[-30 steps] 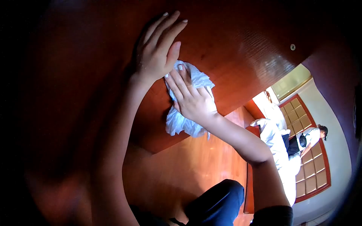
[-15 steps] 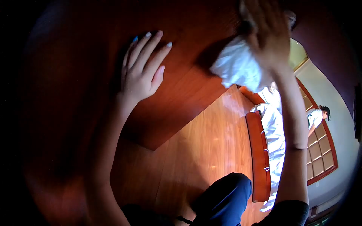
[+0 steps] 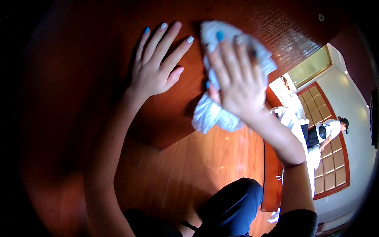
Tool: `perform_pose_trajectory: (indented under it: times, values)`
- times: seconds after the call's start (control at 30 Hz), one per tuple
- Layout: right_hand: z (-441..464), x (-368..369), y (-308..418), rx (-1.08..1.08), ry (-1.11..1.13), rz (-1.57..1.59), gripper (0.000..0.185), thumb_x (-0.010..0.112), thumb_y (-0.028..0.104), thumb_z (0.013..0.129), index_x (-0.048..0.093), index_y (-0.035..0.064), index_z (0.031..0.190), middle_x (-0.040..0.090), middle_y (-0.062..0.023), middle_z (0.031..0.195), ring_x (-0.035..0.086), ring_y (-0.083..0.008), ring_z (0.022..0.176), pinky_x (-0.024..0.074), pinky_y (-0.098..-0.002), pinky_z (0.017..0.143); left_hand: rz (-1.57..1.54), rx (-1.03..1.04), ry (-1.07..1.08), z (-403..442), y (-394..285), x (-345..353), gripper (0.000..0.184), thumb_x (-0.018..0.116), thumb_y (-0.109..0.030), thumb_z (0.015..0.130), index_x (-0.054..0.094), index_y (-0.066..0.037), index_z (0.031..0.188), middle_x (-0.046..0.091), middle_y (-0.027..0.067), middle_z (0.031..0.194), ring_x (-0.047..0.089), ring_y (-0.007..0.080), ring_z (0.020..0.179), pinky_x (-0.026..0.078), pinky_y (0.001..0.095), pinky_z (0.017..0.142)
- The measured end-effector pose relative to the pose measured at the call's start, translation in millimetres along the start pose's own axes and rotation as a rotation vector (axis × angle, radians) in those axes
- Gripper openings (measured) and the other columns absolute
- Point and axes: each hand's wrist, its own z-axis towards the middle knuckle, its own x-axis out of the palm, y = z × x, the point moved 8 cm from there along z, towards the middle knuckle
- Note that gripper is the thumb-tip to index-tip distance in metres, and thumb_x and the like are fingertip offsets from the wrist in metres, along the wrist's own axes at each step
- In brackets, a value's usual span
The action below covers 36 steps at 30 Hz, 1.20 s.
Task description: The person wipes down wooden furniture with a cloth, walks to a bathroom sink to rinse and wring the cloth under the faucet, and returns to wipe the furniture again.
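Observation:
A dark red-brown wooden panel (image 3: 181,110) fills the upper left and middle of the view. My left hand (image 3: 154,63) lies on it with the fingers spread and nothing in them. To its right, my right hand (image 3: 239,79) presses flat on a crumpled white cloth (image 3: 217,116), its fingers stretched out over the cloth. Part of the cloth hangs out below the palm, near the panel's lower edge. The fingers of my right hand are slightly blurred.
Below the panel are a wooden floor (image 3: 197,166) and my bent knee in dark trousers (image 3: 233,205). At the right, a person (image 3: 331,128) in a white top leans near white sheets and a padded wall panel (image 3: 329,170). A screw (image 3: 321,17) shows at the upper right.
My right hand and the cloth swung far up and right, then came back left and down. My left hand moved away from my right hand and its fingers spread wider.

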Motion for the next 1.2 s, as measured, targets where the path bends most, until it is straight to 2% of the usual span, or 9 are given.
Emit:
perform_pose_trajectory:
  times: [0.2, 0.5, 0.6, 0.67, 0.8, 0.97, 1.03, 1.07, 1.2]
  values:
    - [-20.4, 33.7, 53.7, -0.092, 0.046, 0.097, 0.062, 0.05, 0.04, 0.076, 0.039, 0.0106, 0.13, 0.036, -0.0079, 0.135, 0.033, -0.0258, 0.125, 0.0246, -0.0353, 0.101, -0.068, 0.017, -0.027, -7.7, 7.1, 1.0, 0.053, 0.054, -0.028, 0.075, 0.045, -0.011, 0.125, 0.034, 0.0138, 0.135, 0.033, 0.0313, 0.123, 0.025, 0.048, 0.101]
    - [3.1, 18.3, 19.0, 0.002, -0.025, 0.161, 0.067, 0.057, 0.031, 0.069, 0.04, 0.0112, 0.13, 0.037, -0.0093, 0.134, 0.033, -0.0248, 0.124, 0.0267, -0.0402, 0.098, 0.024, -0.026, 0.025, -21.1, 22.6, 8.2, 0.065, 0.063, -0.025, 0.07, 0.039, -0.008, 0.128, 0.03, 0.0157, 0.137, 0.029, 0.0328, 0.125, 0.024, 0.0486, 0.101]
    - [38.8, -7.7, -27.6, 0.056, -0.171, -0.127, 0.071, 0.055, 0.046, 0.07, 0.04, 0.0098, 0.128, 0.038, -0.0081, 0.133, 0.031, -0.0258, 0.124, 0.022, -0.0455, 0.1, 0.063, -0.057, 0.037, -21.7, 28.1, 8.5, 0.069, 0.068, -0.023, 0.067, 0.039, -0.007, 0.128, 0.029, 0.018, 0.137, 0.028, 0.0345, 0.124, 0.024, 0.0494, 0.101]
    - [71.9, -22.9, -59.3, 0.113, -0.128, -0.319, 0.063, 0.019, 0.045, 0.088, 0.026, 0.0032, 0.135, 0.026, -0.0178, 0.138, 0.021, -0.0346, 0.129, 0.0087, -0.0496, 0.106, 0.082, -0.071, 0.023, -21.6, 35.0, 9.2, 0.069, 0.068, -0.023, 0.067, 0.039, -0.007, 0.128, 0.029, 0.0183, 0.137, 0.028, 0.0345, 0.124, 0.024, 0.05, 0.101]
    - [88.0, -43.6, -83.7, 0.219, -0.266, -0.256, 0.069, 0.019, 0.054, 0.087, 0.017, 0.0067, 0.138, 0.021, -0.0161, 0.141, 0.013, -0.0324, 0.132, -0.0007, -0.0471, 0.107, 0.041, -0.114, 0.089, -26.2, 42.6, 8.7, 0.066, 0.06, -0.019, 0.076, 0.029, -0.005, 0.132, 0.02, 0.0196, 0.14, 0.022, 0.036, 0.128, 0.016, 0.0514, 0.104]
    - [86.4, -28.7, -52.5, 0.196, -0.097, -0.28, 0.069, 0.024, 0.053, 0.087, 0.02, 0.0064, 0.137, 0.022, -0.0154, 0.141, 0.013, -0.0358, 0.131, 0.0026, -0.0499, 0.106, 0.048, -0.075, 0.023, -29.3, 43.4, 0.0, 0.064, 0.059, -0.029, 0.076, 0.035, -0.006, 0.13, 0.026, 0.0192, 0.138, 0.028, 0.036, 0.124, 0.021, 0.0506, 0.102]
    - [73.9, -17.6, -12.7, 0.097, -0.115, -0.124, 0.072, 0.053, 0.053, 0.07, 0.043, 0.009, 0.126, 0.039, -0.008, 0.132, 0.032, -0.0256, 0.122, 0.0228, -0.0449, 0.1, 0.018, -0.072, -0.003, -27.7, 44.7, -6.0, 0.06, 0.059, -0.03, 0.076, 0.039, -0.006, 0.127, 0.03, 0.019, 0.136, 0.033, 0.0358, 0.121, 0.025, 0.0491, 0.1]
    - [68.7, -2.3, 11.2, 0.029, -0.061, -0.09, 0.074, 0.043, 0.059, 0.075, 0.039, 0.0092, 0.13, 0.036, -0.0103, 0.135, 0.03, -0.0278, 0.125, 0.0236, -0.0459, 0.097, -0.008, -0.066, -0.016, -26.2, 45.7, -9.1, 0.057, 0.057, -0.03, 0.078, 0.04, -0.005, 0.125, 0.032, 0.0192, 0.134, 0.035, 0.0357, 0.12, 0.026, 0.0481, 0.099]
    - [48.6, 33.9, 85.1, -0.145, -0.001, 0.042, 0.079, 0.048, 0.057, 0.074, 0.034, 0.0045, 0.131, 0.026, -0.0098, 0.141, 0.024, -0.0243, 0.129, 0.0314, -0.0326, 0.089, -0.259, -0.091, -0.182, -30.0, 53.2, -26.3, 0.041, 0.051, -0.026, 0.082, 0.044, -0.002, 0.114, 0.039, 0.0196, 0.129, 0.042, 0.0349, 0.112, 0.031, 0.0438, 0.095]
